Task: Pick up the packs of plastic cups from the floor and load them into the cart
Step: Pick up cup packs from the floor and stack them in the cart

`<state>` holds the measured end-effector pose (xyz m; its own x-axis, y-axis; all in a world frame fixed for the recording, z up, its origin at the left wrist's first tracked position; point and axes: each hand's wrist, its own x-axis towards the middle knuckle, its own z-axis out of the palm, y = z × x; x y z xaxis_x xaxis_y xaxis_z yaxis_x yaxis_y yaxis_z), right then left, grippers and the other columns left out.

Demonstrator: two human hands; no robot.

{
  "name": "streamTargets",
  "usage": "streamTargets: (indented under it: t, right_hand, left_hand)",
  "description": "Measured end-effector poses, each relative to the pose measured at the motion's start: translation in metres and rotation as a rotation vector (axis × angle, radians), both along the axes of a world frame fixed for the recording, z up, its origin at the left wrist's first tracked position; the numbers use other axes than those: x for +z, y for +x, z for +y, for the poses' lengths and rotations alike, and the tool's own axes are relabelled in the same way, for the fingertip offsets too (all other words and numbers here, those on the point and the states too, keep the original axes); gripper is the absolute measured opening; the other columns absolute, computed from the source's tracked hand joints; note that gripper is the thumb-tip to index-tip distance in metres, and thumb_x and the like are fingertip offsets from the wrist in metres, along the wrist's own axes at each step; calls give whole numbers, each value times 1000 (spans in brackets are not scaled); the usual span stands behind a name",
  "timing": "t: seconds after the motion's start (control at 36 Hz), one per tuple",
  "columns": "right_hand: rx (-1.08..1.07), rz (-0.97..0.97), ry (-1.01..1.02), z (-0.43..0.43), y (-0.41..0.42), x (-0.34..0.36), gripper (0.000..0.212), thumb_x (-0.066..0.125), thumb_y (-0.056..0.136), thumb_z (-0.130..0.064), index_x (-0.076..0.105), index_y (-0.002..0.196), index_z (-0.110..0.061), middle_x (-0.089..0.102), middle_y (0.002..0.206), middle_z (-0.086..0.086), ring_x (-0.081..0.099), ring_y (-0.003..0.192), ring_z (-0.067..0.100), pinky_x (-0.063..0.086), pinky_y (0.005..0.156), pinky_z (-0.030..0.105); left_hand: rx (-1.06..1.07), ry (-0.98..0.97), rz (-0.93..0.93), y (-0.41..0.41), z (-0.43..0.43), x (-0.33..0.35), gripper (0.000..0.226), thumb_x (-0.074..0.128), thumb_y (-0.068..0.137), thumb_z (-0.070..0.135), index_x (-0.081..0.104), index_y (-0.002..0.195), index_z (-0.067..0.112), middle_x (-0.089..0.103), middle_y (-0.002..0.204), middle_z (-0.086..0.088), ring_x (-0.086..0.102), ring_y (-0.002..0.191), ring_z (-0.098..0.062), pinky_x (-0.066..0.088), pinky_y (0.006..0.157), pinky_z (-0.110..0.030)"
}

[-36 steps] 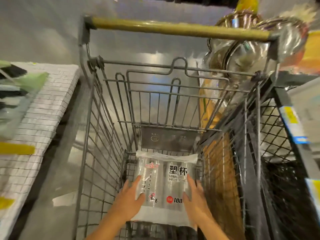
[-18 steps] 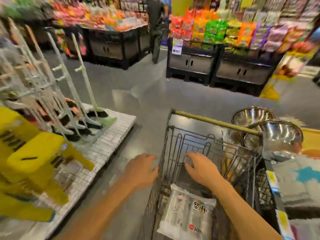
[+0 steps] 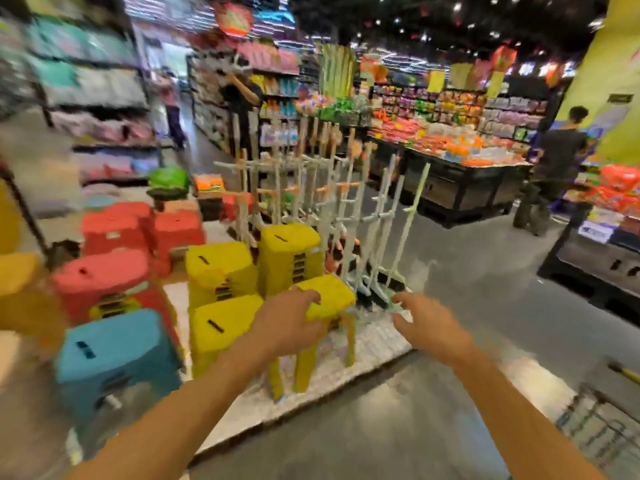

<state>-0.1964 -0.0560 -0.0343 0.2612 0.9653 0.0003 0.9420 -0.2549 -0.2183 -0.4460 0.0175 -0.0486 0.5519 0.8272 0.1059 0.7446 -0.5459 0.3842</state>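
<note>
Both arms out front: left grip (image 3: 291, 323) in front of the yellow stools (image 3: 221, 268), fingers loosely curled, holding nothing; right grip (image 3: 429, 323) spread and empty near the broom rack (image 3: 346, 202). The cart (image 3: 602, 427) peeks in at bottom right, apart from both. Shelf labels too blurred to read

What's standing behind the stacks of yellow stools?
Behind the yellow stools stands a cluster of white-handled brooms on the same pale platform. The stools hide many of the broom heads, and the left hand covers part of the nearest stool.
</note>
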Motion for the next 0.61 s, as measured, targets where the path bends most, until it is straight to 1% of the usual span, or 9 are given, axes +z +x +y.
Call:
streamTargets:
  t: [0.06, 0.11, 0.19, 0.28, 0.36, 0.42, 0.44, 0.53, 0.61]
  right_hand:
    - [154, 26, -11, 40, -54, 2, 43, 53, 104, -37, 54, 144, -24, 61, 143, 5, 60, 126, 27, 50, 102, 40]
    - [306, 18, -16, 74, -112, 2, 46, 54, 104, -38, 51, 148, -23, 58, 146, 4, 59, 128, 27, 50, 102, 42]
    - [531, 8, -27, 113, -205, 1, 47, 55, 104, -36, 50, 148, -20, 59, 146, 7, 57, 131, 28, 50, 103, 41]
    - [754, 34, -17, 132, -297, 3, 41, 58, 103, -30, 55, 142, -17, 62, 141, 9, 59, 128, 28, 48, 97, 36]
    - [975, 39, -10, 139, -387, -1, 34, 61, 99, -28, 63, 130, -15, 70, 125, 12, 64, 117, 30, 49, 91, 39]
    - [1126, 24, -19, 136, -444, -6, 30, 60, 97, -29, 64, 123, -15, 72, 116, 11, 67, 110, 33, 52, 88, 43]
    - [1208, 30, -19, 132, -469, -9, 31, 59, 97, -29, 63, 124, -15, 72, 116, 10, 67, 110, 33, 53, 88, 44]
    - [1458, 47, -42, 98, -535, -12, 39, 58, 102, -29, 57, 139, -18, 67, 127, 6, 63, 119, 30, 49, 94, 41]
    - [1629, 81, -79, 56, -583, -22, 40, 58, 103, -29, 56, 142, -20, 66, 134, 6, 62, 119, 29, 48, 94, 39]
  left_hand:
    - [147, 27, 4, -65, 3, 1, 67, 36, 76, 60, 52, 134, 29, 60, 128, -5, 54, 120, -28, 48, 91, -43]
    - [300, 25, 14, -129, 0, 0, 64, 38, 79, 57, 50, 135, 30, 59, 130, -4, 55, 120, -28, 47, 93, -42]
    - [530, 40, 37, -221, -15, -5, 56, 42, 83, 56, 51, 131, 29, 60, 125, -5, 57, 115, -28, 48, 90, -40]
    - [770, 42, 75, -298, -47, -8, 48, 50, 89, 49, 49, 132, 26, 58, 122, -6, 56, 113, -29, 44, 88, -40]
    - [988, 8, 83, -361, -95, -8, 45, 51, 90, 48, 50, 130, 27, 57, 124, -4, 56, 114, -28, 49, 90, -43]
    - [1139, -16, 76, -394, -136, -7, 41, 50, 89, 48, 54, 124, 27, 58, 117, 0, 59, 109, -26, 51, 88, -44]
    - [1216, -17, 67, -404, -159, -7, 39, 50, 89, 48, 56, 121, 27, 60, 113, 2, 60, 105, -25, 52, 85, -44]
    - [1457, -27, 11, -422, -231, -14, 37, 52, 86, 45, 62, 115, 23, 66, 107, -2, 63, 101, -25, 53, 84, -43]
    - [1690, -85, -51, -421, -300, -24, 40, 56, 90, 39, 60, 125, 20, 63, 124, -4, 57, 114, -25, 47, 96, -39]
